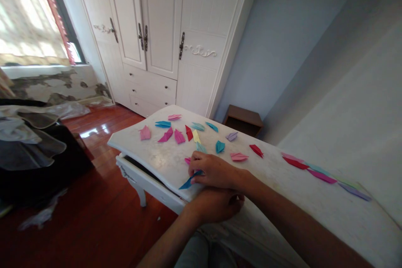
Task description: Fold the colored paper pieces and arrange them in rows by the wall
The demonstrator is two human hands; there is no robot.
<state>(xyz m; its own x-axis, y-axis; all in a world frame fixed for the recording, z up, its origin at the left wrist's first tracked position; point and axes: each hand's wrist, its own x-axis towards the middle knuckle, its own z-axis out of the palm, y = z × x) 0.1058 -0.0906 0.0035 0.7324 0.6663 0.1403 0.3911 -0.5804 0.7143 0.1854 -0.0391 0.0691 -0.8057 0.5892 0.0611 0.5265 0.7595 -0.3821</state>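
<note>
My right hand [215, 169] pinches a blue folded paper piece [190, 181] near the front edge of the white table [150, 150]. Just below it, my left hand [220, 205] rests at the table edge with its fingers loosely curled; nothing shows in them. Past my right knuckles lie a pale yellow folded paper [196, 136] and a light green-blue one [201, 147]. A magenta piece [187, 161] is partly hidden behind my right fingers. Several more folded papers are spread around, among them a teal one [220, 146] and a pink one [239, 157].
Along the right side of the table runs a row of overlapping folded papers [322, 176]. A drawer [150, 176] under the tabletop stands slightly out. Beyond are a white wardrobe [160, 29] and a brown nightstand [243, 119]. Clothes [28, 134] lie over a dark object at left.
</note>
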